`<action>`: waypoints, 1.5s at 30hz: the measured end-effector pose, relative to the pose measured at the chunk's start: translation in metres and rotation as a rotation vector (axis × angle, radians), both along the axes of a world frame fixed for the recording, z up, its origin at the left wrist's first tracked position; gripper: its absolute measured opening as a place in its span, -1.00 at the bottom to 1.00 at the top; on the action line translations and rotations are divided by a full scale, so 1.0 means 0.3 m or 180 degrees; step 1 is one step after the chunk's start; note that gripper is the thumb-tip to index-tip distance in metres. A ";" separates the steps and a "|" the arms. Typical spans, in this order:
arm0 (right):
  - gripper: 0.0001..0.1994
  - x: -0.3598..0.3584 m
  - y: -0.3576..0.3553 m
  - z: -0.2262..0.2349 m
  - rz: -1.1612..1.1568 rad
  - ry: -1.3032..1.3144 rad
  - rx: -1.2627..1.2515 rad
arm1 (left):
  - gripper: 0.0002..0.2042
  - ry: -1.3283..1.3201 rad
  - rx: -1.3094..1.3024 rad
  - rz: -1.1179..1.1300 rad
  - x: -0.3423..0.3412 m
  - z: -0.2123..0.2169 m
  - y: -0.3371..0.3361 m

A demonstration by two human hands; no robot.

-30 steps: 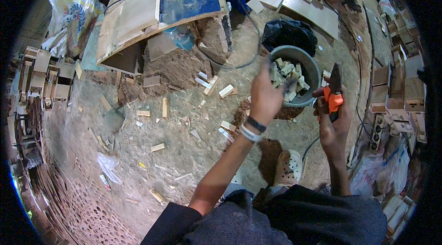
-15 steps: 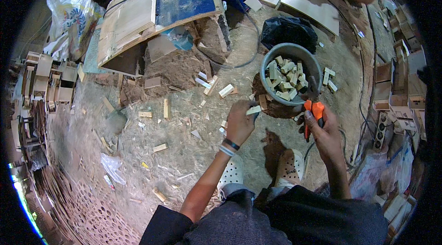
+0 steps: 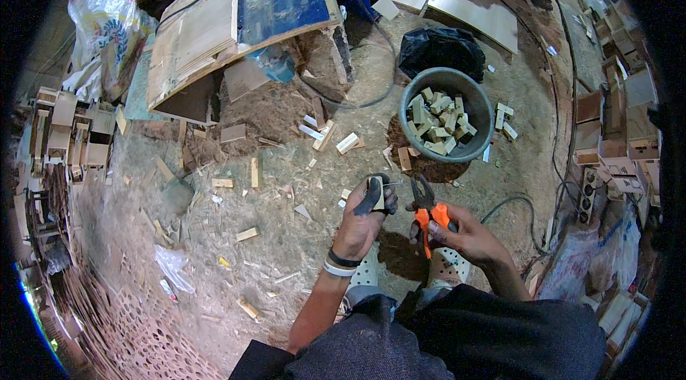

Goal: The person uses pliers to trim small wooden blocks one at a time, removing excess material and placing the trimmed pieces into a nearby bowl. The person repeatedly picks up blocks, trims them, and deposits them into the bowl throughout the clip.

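Gripping a small wooden block point(image 3: 377, 193) between thumb and fingers, left hand point(image 3: 363, 217) holds it above the sawdust floor point(image 3: 271, 237), a thin nail sticking out toward the pliers point(image 3: 427, 210). Right hand point(image 3: 457, 233) clenches the orange-handled pliers, jaws just beside the block. Grey bucket point(image 3: 471, 98) of wood blocks sits beyond; black bag point(image 3: 441, 51) behind it.

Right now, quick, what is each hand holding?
Left hand: closed around a small wooden block, held up in the fingers.
Right hand: closed on the orange handles of the pliers, jaws pointing toward the block.
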State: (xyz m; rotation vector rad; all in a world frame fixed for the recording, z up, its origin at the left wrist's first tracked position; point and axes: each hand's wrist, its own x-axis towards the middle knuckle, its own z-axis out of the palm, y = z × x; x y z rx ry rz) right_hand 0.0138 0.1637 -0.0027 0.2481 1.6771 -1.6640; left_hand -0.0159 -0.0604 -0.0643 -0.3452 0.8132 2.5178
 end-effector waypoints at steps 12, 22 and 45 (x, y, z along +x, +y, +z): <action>-0.65 0.018 0.025 -0.011 0.0491 -0.0348 -0.1176 | -0.71 -0.0146 0.0613 -0.0046 0.050 0.018 -0.003; -0.63 0.039 0.042 -0.046 0.0447 -0.0423 -0.1436 | -0.68 -0.0194 0.0298 -0.0339 0.057 0.079 0.020; -0.58 0.025 -0.054 -0.020 -0.0231 0.0864 0.0419 | -0.75 0.0105 -0.0523 0.0552 0.057 0.103 0.079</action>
